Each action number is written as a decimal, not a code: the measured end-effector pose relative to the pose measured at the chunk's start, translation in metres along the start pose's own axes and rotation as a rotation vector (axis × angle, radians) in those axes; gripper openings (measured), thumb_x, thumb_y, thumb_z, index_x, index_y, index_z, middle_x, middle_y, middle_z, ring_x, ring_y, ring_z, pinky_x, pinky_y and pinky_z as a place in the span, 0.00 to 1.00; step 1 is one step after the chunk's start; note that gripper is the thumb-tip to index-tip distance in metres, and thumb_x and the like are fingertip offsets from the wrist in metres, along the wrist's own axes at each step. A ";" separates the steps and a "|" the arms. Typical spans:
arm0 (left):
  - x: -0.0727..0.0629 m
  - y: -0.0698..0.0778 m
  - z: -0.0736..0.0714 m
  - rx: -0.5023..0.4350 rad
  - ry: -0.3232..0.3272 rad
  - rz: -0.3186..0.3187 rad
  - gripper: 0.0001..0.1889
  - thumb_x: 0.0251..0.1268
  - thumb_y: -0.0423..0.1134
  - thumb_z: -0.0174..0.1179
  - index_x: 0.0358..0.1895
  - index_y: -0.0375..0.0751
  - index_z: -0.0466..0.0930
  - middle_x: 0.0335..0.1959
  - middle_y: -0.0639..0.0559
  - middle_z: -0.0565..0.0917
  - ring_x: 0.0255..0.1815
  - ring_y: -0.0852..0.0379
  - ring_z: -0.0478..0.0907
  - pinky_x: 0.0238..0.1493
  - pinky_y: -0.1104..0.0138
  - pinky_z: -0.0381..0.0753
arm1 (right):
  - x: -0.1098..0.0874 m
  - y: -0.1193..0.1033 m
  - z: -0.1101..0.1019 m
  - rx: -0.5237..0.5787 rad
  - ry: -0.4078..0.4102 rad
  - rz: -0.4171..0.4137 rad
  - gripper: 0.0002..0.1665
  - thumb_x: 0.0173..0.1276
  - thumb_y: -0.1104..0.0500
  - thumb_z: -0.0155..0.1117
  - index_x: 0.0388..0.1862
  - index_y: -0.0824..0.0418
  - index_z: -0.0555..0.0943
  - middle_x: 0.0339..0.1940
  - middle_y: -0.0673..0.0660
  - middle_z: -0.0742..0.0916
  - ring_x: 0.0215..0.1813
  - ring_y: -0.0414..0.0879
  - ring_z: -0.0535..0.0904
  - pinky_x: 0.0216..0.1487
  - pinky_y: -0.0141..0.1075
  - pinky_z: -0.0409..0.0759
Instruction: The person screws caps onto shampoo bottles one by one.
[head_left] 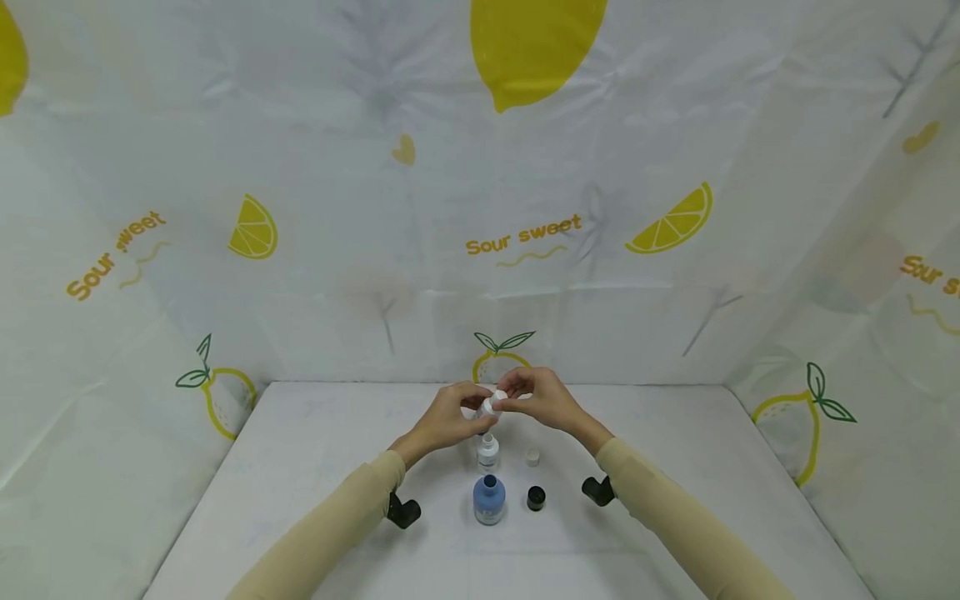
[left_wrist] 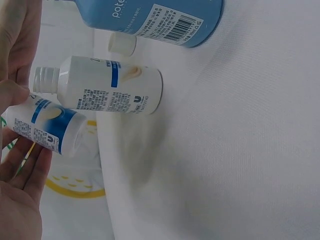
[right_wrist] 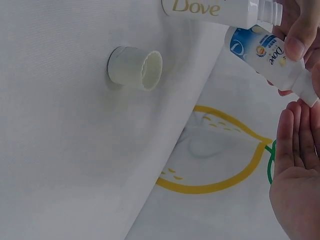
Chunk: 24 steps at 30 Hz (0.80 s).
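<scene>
My left hand holds a small white-and-blue Dove bottle in the air, tilted, its label showing in both wrist views. At its neck end my right hand pinches the white cap between thumb and finger, the other fingers extended below. Just under the hands an uncapped white Dove bottle stands upright on the table, its threaded neck bare. Nearer to me is a larger blue bottle, upright with its mouth uncovered.
To the right of the standing bottles lie a white cap and a black cap. The white table ends at a back edge just beyond the hands, where a lemon-printed curtain hangs.
</scene>
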<state>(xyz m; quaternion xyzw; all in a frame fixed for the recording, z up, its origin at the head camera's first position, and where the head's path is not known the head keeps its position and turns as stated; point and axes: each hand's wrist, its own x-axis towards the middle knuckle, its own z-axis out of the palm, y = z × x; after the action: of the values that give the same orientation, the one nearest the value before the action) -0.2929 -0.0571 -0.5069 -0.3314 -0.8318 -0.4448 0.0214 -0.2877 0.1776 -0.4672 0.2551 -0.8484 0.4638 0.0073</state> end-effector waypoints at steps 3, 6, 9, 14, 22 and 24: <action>0.000 0.000 0.000 0.008 0.000 0.008 0.17 0.68 0.36 0.74 0.58 0.35 0.89 0.52 0.43 0.91 0.52 0.49 0.89 0.59 0.64 0.92 | 0.000 0.000 0.001 0.004 0.009 0.020 0.16 0.66 0.56 0.83 0.47 0.63 0.89 0.42 0.58 0.92 0.44 0.43 0.87 0.53 0.40 0.91; 0.001 0.000 0.001 0.017 0.004 0.017 0.17 0.68 0.37 0.74 0.57 0.35 0.89 0.52 0.44 0.91 0.51 0.49 0.89 0.58 0.65 0.92 | 0.000 0.000 0.002 0.010 0.018 0.033 0.16 0.66 0.55 0.83 0.46 0.63 0.89 0.41 0.57 0.91 0.43 0.43 0.86 0.53 0.43 0.91; 0.001 0.001 0.001 0.017 0.007 0.017 0.17 0.68 0.37 0.75 0.57 0.35 0.89 0.51 0.44 0.91 0.51 0.50 0.89 0.57 0.65 0.92 | 0.000 0.001 0.003 0.013 0.025 0.039 0.16 0.66 0.55 0.83 0.44 0.63 0.88 0.40 0.57 0.91 0.43 0.43 0.86 0.52 0.44 0.91; 0.001 0.000 0.001 0.013 0.014 0.020 0.17 0.68 0.36 0.75 0.57 0.35 0.89 0.51 0.44 0.91 0.51 0.50 0.89 0.57 0.66 0.92 | 0.000 0.000 0.003 0.009 0.031 0.054 0.15 0.66 0.55 0.84 0.43 0.62 0.88 0.39 0.57 0.91 0.41 0.43 0.86 0.48 0.33 0.89; 0.001 -0.001 0.001 0.002 0.015 0.026 0.17 0.68 0.37 0.75 0.57 0.35 0.89 0.51 0.44 0.91 0.50 0.51 0.89 0.57 0.68 0.91 | 0.000 0.001 0.004 -0.002 0.041 0.066 0.15 0.65 0.54 0.84 0.42 0.62 0.88 0.38 0.56 0.90 0.40 0.42 0.86 0.45 0.27 0.87; 0.000 0.000 0.001 0.001 0.008 0.025 0.17 0.68 0.37 0.75 0.57 0.36 0.89 0.51 0.44 0.91 0.50 0.51 0.89 0.57 0.68 0.91 | -0.001 0.001 0.005 0.001 0.040 0.071 0.16 0.65 0.54 0.84 0.42 0.62 0.88 0.38 0.56 0.90 0.40 0.43 0.86 0.45 0.28 0.87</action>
<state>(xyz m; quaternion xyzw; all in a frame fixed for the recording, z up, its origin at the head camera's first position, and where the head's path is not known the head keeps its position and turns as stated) -0.2932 -0.0564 -0.5078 -0.3397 -0.8277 -0.4457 0.0305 -0.2860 0.1749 -0.4708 0.2155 -0.8564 0.4692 0.0077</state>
